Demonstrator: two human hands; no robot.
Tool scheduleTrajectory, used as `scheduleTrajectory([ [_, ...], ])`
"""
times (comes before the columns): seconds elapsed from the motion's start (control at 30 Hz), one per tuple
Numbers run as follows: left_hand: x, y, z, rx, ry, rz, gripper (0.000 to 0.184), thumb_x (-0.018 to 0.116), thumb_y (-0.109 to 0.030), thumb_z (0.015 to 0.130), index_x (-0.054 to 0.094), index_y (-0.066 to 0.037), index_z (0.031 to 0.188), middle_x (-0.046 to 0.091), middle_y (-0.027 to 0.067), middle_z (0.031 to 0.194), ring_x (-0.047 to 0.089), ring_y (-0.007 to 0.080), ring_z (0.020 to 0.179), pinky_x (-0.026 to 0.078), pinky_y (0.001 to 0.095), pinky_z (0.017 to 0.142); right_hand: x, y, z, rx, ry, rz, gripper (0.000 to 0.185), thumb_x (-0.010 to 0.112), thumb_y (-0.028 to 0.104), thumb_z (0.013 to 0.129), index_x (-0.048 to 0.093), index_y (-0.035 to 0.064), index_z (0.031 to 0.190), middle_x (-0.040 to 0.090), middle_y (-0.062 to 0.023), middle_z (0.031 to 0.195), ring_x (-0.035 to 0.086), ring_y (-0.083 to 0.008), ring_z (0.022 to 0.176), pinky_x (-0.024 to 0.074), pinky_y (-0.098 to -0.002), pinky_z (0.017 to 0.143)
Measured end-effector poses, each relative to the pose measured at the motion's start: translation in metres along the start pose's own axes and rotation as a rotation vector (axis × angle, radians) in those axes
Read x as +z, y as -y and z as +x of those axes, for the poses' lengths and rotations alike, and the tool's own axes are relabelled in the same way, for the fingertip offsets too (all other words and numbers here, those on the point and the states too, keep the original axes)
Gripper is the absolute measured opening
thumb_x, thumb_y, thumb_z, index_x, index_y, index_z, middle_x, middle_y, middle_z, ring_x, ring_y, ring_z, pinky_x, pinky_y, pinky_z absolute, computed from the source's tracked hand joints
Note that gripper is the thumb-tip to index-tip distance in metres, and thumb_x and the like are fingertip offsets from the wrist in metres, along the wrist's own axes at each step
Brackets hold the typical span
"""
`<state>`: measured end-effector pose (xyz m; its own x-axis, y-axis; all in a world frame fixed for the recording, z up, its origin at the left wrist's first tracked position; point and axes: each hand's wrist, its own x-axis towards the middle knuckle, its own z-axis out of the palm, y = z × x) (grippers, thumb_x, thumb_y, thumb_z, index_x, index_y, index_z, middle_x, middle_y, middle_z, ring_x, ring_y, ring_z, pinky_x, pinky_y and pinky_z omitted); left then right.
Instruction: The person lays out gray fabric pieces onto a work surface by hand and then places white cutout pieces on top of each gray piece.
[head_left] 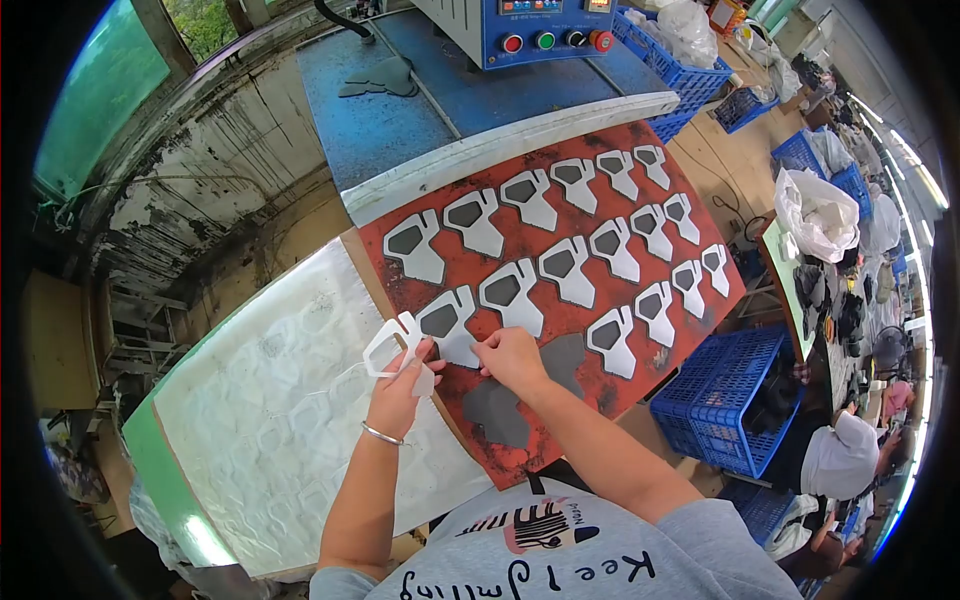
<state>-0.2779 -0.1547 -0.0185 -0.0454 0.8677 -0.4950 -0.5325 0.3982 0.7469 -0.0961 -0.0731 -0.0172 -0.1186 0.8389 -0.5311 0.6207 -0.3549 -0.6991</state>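
Note:
My left hand [402, 382] is closed around white cut-out pieces [372, 352], one with a large window and a narrow slot. They are raised over the near-left edge of the red board [540, 455]. My right hand [513, 360] has its fingertips pinched at the lower edge of another white cut-out piece [458, 345] lying on the board. Dark grey material fills that piece's window. Several similar white pieces [510, 292] lie in rows beyond my hands. Two loose dark grey sheet pieces [497, 415] [563, 362] lie beside and below my right hand, partly hidden by it.
A blue machine with buttons [545, 40] stands behind the board on a blue platform [480, 110]. More dark grey scraps [385, 78] lie there. A whitish translucent sheet [300, 400] covers the left surface. Blue crates [715, 400] stand at right, with people beyond.

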Motion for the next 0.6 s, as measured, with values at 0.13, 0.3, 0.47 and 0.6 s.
scheduleTrajectory([
  [0.13,-0.0031,0.0017,-0.0068,0.001,0.014,-0.001,0.040,0.047,-0.015,0.097,0.047,0.001,0.133,0.054,0.0091,0.131,0.059,0.0233,0.106,0.049,0.0355,0.087,0.0018,-0.0034,0.0027,-0.002,-0.004,-0.013,0.024,0.066,0.027,0.080,0.070,0.0051,0.071,0.067,-0.0074,0.061,0.067,-0.0201,0.060,0.0524,-0.0349,0.067],
  [0.3,0.0003,0.0046,-0.0064,0.003,0.042,0.054,0.041,0.046,-0.015,0.097,0.045,0.002,0.134,0.052,0.0089,0.133,0.059,0.0225,0.106,0.049,0.0350,0.088,0.0000,-0.0012,0.0022,0.008,0.011,-0.038,0.024,0.066,0.028,0.080,0.070,0.0054,0.073,0.067,-0.0075,0.063,0.067,-0.0211,0.062,0.0521,-0.0356,0.067],
  [0.47,0.0030,0.0057,0.0003,0.005,0.067,0.124,0.041,0.045,-0.014,0.097,0.045,0.002,0.135,0.051,0.0084,0.134,0.059,0.0214,0.106,0.049,0.0337,0.087,0.0008,-0.0053,0.0031,-0.007,0.009,-0.016,0.025,0.065,0.028,0.080,0.070,0.0049,0.073,0.067,-0.0080,0.062,0.067,-0.0220,0.063,0.0520,-0.0358,0.067],
  [0.6,0.0051,0.0041,-0.0002,-0.016,0.057,0.119,0.041,0.042,-0.014,0.097,0.045,0.001,0.135,0.052,0.0075,0.132,0.059,0.0193,0.106,0.049,0.0312,0.087,0.0003,-0.0039,0.0021,-0.011,0.010,-0.015,0.024,0.064,0.027,0.080,0.069,0.0039,0.072,0.067,-0.0084,0.062,0.067,-0.0215,0.062,0.0521,-0.0352,0.066],
])
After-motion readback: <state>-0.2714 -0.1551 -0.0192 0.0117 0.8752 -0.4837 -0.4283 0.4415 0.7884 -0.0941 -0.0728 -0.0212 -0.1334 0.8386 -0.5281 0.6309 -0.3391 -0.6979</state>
